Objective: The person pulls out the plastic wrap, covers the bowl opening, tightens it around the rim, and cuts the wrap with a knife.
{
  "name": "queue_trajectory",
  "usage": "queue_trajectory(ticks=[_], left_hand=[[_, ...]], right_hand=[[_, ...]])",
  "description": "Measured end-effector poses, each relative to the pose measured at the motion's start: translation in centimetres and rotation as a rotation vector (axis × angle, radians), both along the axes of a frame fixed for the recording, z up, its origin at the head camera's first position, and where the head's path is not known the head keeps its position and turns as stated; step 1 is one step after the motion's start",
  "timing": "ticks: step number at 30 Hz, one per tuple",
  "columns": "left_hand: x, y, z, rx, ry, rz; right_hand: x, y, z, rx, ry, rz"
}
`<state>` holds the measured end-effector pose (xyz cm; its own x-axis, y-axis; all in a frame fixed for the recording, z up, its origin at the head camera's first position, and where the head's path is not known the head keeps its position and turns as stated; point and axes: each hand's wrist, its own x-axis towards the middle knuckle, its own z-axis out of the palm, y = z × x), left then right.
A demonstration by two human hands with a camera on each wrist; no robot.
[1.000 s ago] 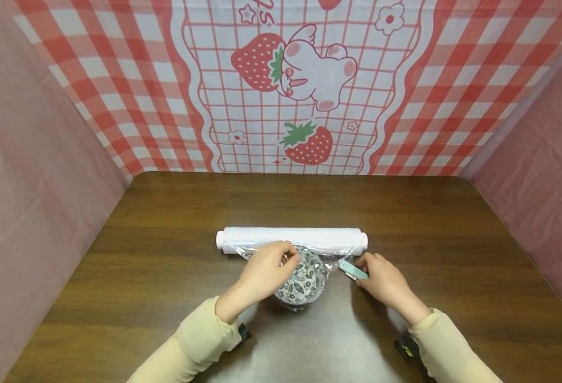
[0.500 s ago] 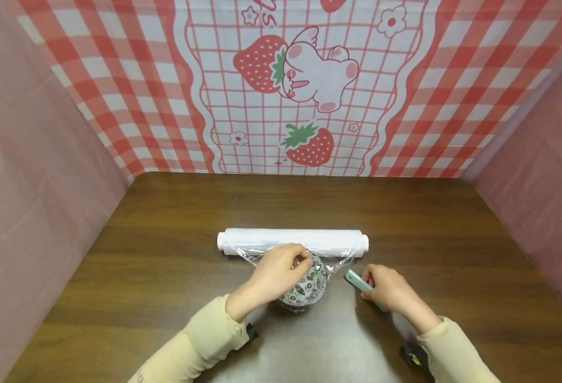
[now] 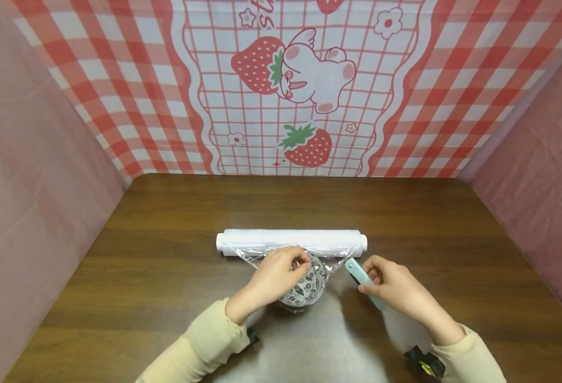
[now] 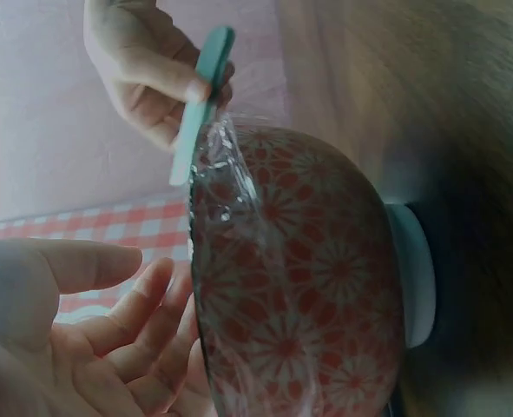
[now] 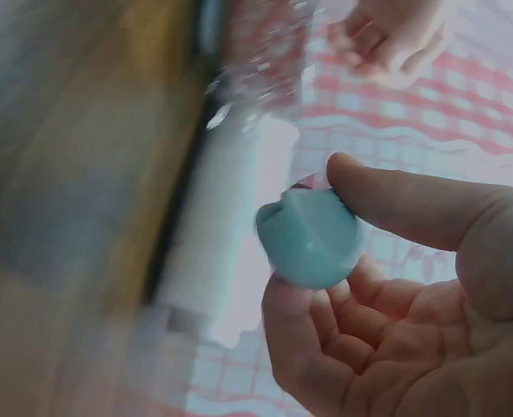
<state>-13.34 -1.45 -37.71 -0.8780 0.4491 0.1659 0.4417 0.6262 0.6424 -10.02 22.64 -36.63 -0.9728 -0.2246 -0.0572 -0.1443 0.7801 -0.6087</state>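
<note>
A patterned bowl (image 3: 304,291) stands mid-table, reddish with pale flowers outside in the left wrist view. Clear plastic wrap (image 3: 335,264) stretches over its top from a white roll (image 3: 328,239) lying behind it. My left hand (image 3: 275,274) is over the bowl's left side, fingers loosely bent and thumb apart from them; its fingertips are at the rim in the left wrist view. To the bowl's right, my right hand (image 3: 392,282) pinches a slim mint-green tool (image 5: 312,239), like a folded knife with a rivet and a dark slot. Its far end is near the wrap's right edge.
The brown wooden table (image 3: 166,213) has a red checked cloth (image 3: 156,117) with strawberries hanging behind it. Pink cloth (image 3: 529,175) hangs at both sides. A black wrist camera (image 3: 425,361) sits at the right sleeve.
The right hand drew back from the wrap's right edge, then came up again, with the tool turned in its fingers. The left hand shifted a little right over the bowl.
</note>
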Motion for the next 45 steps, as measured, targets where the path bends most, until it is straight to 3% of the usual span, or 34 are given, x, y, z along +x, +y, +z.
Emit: queue_trajectory(ticks=[10,23,31,35,45], left_hand=[[-0.3,0.5,0.8,0.16,-0.006,0.024],[-0.3,0.8,1.5,0.305,-0.07,0.031],[-0.3,0.2,1.6,0.458,-0.027,0.079],[-0.3,-0.2,1.8,0.491,-0.017,0.102],[-0.5,-0.8,1.9,0.513,-0.018,0.137]], right_hand=[[-1.2,-2.7,1.6,-0.215,0.065,-0.073],[-2.9,-5.9,2.6,-0.59,0.115,-0.133],[-3.4,-7.6,2.8,-0.756,0.086,-0.122],[-3.5,-8.3,2.7,-0.807,0.075,-0.122],[-3.5,-9.1,2.3,-0.78,0.102,-0.043]])
